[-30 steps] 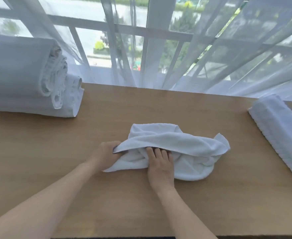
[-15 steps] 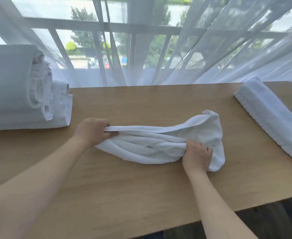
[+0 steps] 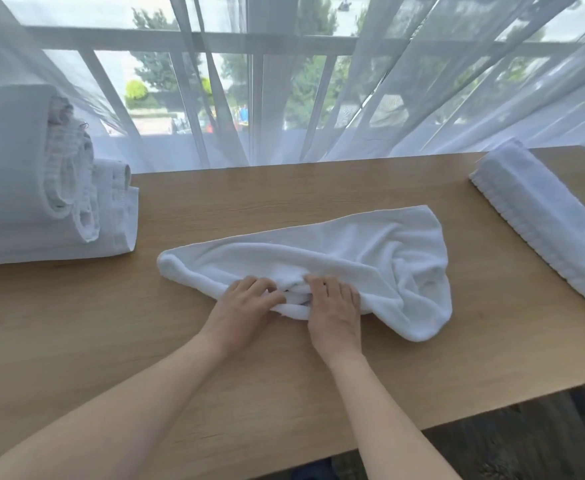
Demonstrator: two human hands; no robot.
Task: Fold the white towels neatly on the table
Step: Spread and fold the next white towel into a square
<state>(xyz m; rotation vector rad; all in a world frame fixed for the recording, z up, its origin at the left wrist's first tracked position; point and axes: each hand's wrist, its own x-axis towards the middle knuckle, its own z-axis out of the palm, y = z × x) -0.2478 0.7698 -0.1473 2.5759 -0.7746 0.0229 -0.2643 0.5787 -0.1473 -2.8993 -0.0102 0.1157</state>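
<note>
Both hands bunched on the near edge of the towel

The white towel (image 3: 336, 265) lies mid-table (image 3: 284, 188), long axis running left to right, its bulk fanning away to my right. My left hand (image 3: 246, 306) and right hand (image 3: 334, 306) sit side by side at its near edge, fingers curled and pinching gathered folds. I judge the right hand nearer the loose end, so it should lead the spreading.

Wooden surface (image 3: 318, 188): crumpled white towel (image 3: 370, 258) at centre; rolled towel stack (image 3: 24, 185) far left; folded towel (image 3: 543, 216) far right.
</note>
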